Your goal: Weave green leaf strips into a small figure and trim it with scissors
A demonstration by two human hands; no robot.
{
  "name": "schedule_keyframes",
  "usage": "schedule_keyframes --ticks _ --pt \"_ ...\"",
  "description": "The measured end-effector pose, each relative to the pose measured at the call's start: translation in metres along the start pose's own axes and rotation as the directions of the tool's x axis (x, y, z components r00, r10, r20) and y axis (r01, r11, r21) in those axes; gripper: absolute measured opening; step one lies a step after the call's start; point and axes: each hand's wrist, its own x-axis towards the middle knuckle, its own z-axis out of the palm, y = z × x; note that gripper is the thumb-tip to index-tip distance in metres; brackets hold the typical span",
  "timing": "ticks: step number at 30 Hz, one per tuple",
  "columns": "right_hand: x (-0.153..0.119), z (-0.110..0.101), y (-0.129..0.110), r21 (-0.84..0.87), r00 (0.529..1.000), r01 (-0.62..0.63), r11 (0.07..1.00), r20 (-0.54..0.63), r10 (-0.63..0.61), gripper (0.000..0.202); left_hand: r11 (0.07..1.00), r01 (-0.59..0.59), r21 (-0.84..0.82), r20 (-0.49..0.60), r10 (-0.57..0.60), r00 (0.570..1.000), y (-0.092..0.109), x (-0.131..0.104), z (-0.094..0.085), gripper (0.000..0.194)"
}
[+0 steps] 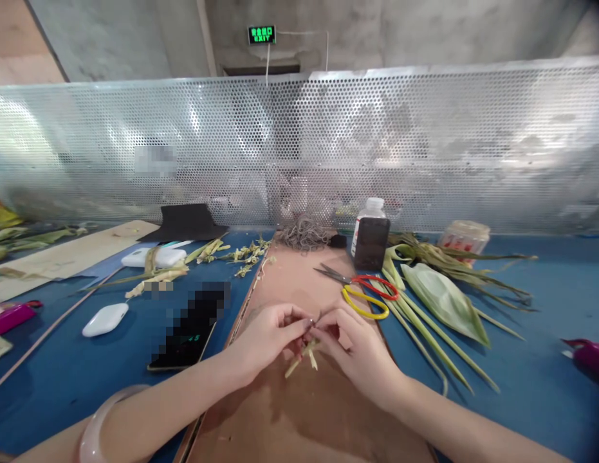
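Husk piece (304, 361): a small, pale yellow bit between the two hands, its loose ends hanging below the fingertips, over the brown board.
Left hand (276, 331): thumb and forefinger pinch the top of the husk piece; a pale bracelet (97, 421) circles the forearm behind.
Right hand (356, 352): thumb and fingers close in from the other side, tips meeting the left ones and pinching the same piece; the exact contact is too small to tell.
Brown board (299, 424): under both hands, running away from the person, with blue table (535, 399) to either side.
Phone (193, 328): left of the left hand, screen up, partly blurred.
White case (106, 319): farther left, past the phone.
Scissors (351, 281): just beyond the right hand, one handle red, one yellow, blades slightly parted.
Broad leaf (444, 299): right of and beyond the right hand, beside long green stalks (434, 344).
Dark bottle (371, 243): beyond the scissors, upright, white-capped.
Grey tangle (304, 233): straight ahead of the hands.
Perforated screen (376, 135): upright behind everything on the table.
Exit sign (261, 35): lit green, farthest ahead.
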Motion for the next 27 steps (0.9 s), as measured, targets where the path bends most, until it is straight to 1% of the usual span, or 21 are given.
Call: schedule_keyframes --ticks 2,3,5,7,9,13,16,19,22,25,27 --pt "-0.001 -0.002 0.002 -0.088 0.995 0.088 0.992 -0.030 -0.090 0.008 0.999 -0.024 0.030 -0.005 0.024 1.000 0.000 0.000 -0.001 0.023" --pt "-0.001 -0.003 0.003 -0.132 0.992 0.116 0.984 -0.026 -0.120 0.008 0.999 -0.030 0.036 -0.011 0.030 0.999 0.000 0.000 -0.001 0.022" --pt "-0.001 -0.005 0.005 -0.196 0.988 0.151 0.969 0.007 -0.153 0.011 0.998 -0.044 0.045 -0.019 0.044 0.999 -0.001 0.001 -0.002 0.020" --pt "0.001 -0.006 0.005 -0.198 0.986 0.163 0.967 0.047 -0.157 0.013 0.995 -0.068 0.066 -0.007 0.069 0.998 -0.002 0.001 -0.004 0.019" --pt "0.003 -0.006 0.005 -0.142 0.991 0.125 0.982 0.073 -0.116 0.014 0.991 -0.088 0.098 0.027 0.086 0.996 -0.003 0.001 -0.004 0.018" --pt "0.004 -0.003 0.006 0.020 0.991 -0.063 0.998 0.123 0.060 0.013 0.986 -0.085 0.142 0.103 0.070 0.992 -0.001 -0.002 -0.005 0.015" --pt "0.005 0.000 0.007 0.077 0.978 -0.162 0.984 0.144 0.150 0.011 0.991 -0.069 0.116 0.132 0.053 0.990 -0.001 -0.002 -0.006 0.012" --pt "0.006 0.004 0.007 0.085 0.968 -0.219 0.972 0.141 0.205 0.010 0.997 -0.047 0.064 0.150 0.037 0.988 -0.002 0.000 -0.006 0.016" --pt "0.006 0.005 0.006 0.126 0.956 -0.261 0.957 0.170 0.238 0.012 0.996 -0.033 0.080 0.145 0.021 0.989 -0.004 0.001 -0.006 0.016" --pt "0.006 0.004 0.004 0.173 0.955 -0.272 0.947 0.170 0.243 0.021 0.993 -0.038 0.108 0.140 0.023 0.990 -0.003 0.003 -0.006 0.021" --pt "0.006 0.002 0.002 0.157 0.953 -0.279 0.947 0.168 0.253 0.026 0.993 -0.068 0.101 0.118 0.056 0.991 -0.002 0.003 -0.007 0.023"
